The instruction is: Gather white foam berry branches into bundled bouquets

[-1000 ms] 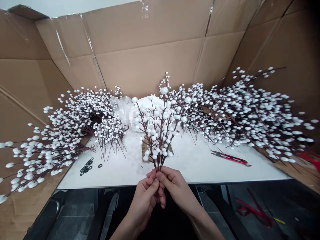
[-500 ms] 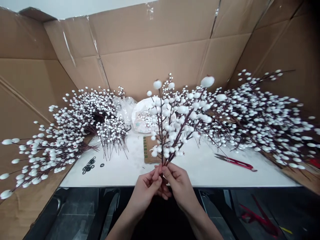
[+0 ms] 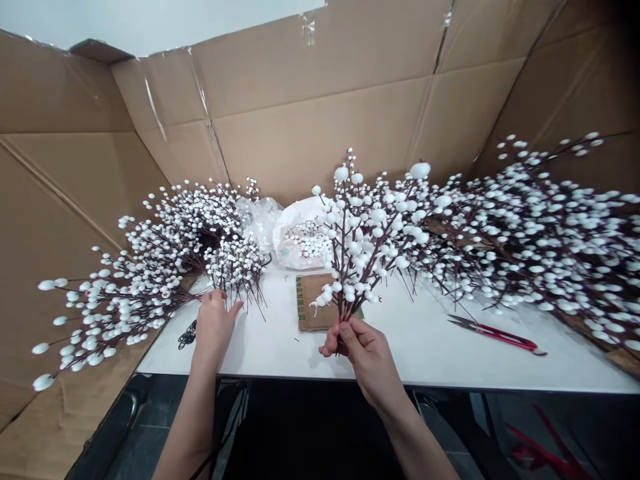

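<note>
A spray of white-berry branches (image 3: 363, 257) with dark brown stems stands upright over the table. My right hand (image 3: 361, 340) is closed around its lower stems, fingers curled in front of the table edge. Over at the left, my left hand (image 3: 215, 323) reaches in beside the small pile of berry sprigs (image 3: 233, 263), thumb held apart from the fingers. Its fingertips are near the stem ends there; whether they touch any is hidden. Black rubber rings (image 3: 187, 335) lie just left of that wrist, partly covered by it.
A large heap of berry branches (image 3: 540, 233) fills the right side, another heap (image 3: 165, 260) the left. Red-handled thread snips (image 3: 497, 335) lie at right. A cardboard piece (image 3: 313, 303) and a white plastic bag (image 3: 285, 233) are mid-table. Cardboard walls (image 3: 320, 107) surround the table.
My left hand has let go of the held stems and moved left towards the small sprig pile. My right hand keeps the spray, now slightly further right. The view has shifted a little.
</note>
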A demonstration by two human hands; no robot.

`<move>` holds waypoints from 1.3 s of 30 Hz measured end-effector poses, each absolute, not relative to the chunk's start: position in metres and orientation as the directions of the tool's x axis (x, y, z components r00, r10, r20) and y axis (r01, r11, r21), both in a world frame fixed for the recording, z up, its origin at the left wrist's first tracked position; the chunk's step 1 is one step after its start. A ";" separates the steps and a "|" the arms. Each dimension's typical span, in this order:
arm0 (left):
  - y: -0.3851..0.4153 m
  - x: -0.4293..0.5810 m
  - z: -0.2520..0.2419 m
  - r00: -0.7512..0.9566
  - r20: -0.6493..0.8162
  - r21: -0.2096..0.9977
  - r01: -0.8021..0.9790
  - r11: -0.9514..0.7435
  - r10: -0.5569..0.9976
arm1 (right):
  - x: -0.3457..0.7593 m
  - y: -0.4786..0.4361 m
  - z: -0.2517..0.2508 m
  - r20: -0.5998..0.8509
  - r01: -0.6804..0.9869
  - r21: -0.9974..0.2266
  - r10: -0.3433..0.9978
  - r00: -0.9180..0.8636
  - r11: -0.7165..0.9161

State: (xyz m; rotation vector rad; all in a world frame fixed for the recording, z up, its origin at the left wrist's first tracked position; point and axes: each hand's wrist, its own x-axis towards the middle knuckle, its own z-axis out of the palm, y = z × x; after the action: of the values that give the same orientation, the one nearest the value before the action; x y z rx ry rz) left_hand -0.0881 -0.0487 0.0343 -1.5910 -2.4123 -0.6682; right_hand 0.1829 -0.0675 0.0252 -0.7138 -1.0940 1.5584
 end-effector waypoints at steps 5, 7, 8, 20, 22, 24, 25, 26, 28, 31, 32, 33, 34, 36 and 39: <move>-0.044 -0.097 0.028 -0.397 0.328 0.282 0.907 0.312 0.857 | 0.188 -0.068 0.015 0.062 -0.398 -0.916 0.967 -0.249 -0.044; -0.047 -0.097 0.028 -0.394 0.331 0.291 0.907 0.304 0.858 | 0.190 -0.067 0.009 0.060 -0.383 -0.923 0.969 -0.238 -0.037; -0.050 -0.097 0.028 -0.393 0.337 0.294 0.907 0.300 0.856 | 0.190 -0.067 0.007 0.060 -0.381 -0.924 0.971 -0.232 -0.034; -0.065 -0.097 0.033 -0.511 0.403 0.362 0.851 0.380 0.759 | 0.191 -0.062 -0.007 0.092 -0.367 -0.930 0.962 -0.257 -0.009; -0.063 -0.096 0.031 -0.521 0.395 0.365 0.845 0.391 0.757 | 0.191 -0.063 -0.006 0.100 -0.363 -0.932 0.960 -0.263 -0.002; -0.061 -0.095 0.031 -0.529 0.391 0.351 0.842 0.409 0.753 | 0.191 -0.063 -0.006 0.101 -0.358 -0.934 0.957 -0.270 -0.002; -0.059 -0.094 0.031 -0.531 0.385 0.339 0.842 0.419 0.755 | 0.191 -0.063 -0.006 0.101 -0.355 -0.935 0.957 -0.272 -0.002; -0.057 -0.093 0.031 -0.531 0.374 0.326 0.843 0.428 0.761 | 0.191 -0.064 -0.006 0.103 -0.353 -0.936 0.957 -0.272 0.000; -0.052 -0.092 0.031 -0.523 0.350 0.295 0.849 0.438 0.777 | 0.192 -0.063 -0.006 0.108 -0.353 -0.936 0.958 -0.267 0.007; -0.045 -0.091 0.033 -0.504 0.328 0.248 0.862 0.442 0.799 | 0.191 -0.062 -0.007 0.116 -0.352 -0.936 0.957 -0.267 0.016; -0.044 -0.090 0.033 -0.500 0.323 0.234 0.865 0.444 0.803 | 0.191 -0.062 -0.007 0.116 -0.351 -0.936 0.957 -0.266 0.016; -0.042 -0.090 0.033 -0.499 0.320 0.222 0.866 0.448 0.805 | 0.191 -0.062 -0.008 0.117 -0.350 -0.937 0.957 -0.265 0.017; -0.041 -0.090 0.034 -0.501 0.319 0.210 0.865 0.456 0.804 | 0.191 -0.062 -0.008 0.117 -0.351 -0.936 0.957 -0.264 0.018; -0.041 -0.088 0.034 -0.517 0.330 0.189 0.856 0.481 0.790 | 0.191 -0.062 -0.008 0.120 -0.351 -0.936 0.958 -0.261 0.021; -0.044 -0.083 0.035 -0.548 0.376 0.158 0.832 0.531 0.747 | 0.191 -0.063 -0.008 0.120 -0.353 -0.936 0.956 -0.269 0.018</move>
State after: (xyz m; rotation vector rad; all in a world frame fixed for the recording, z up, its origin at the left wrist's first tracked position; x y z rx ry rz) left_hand -0.0828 -0.0438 0.0354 -1.3250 -2.5101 -0.4676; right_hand 0.1914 -0.0626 -0.0076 -0.7393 -1.1718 1.5083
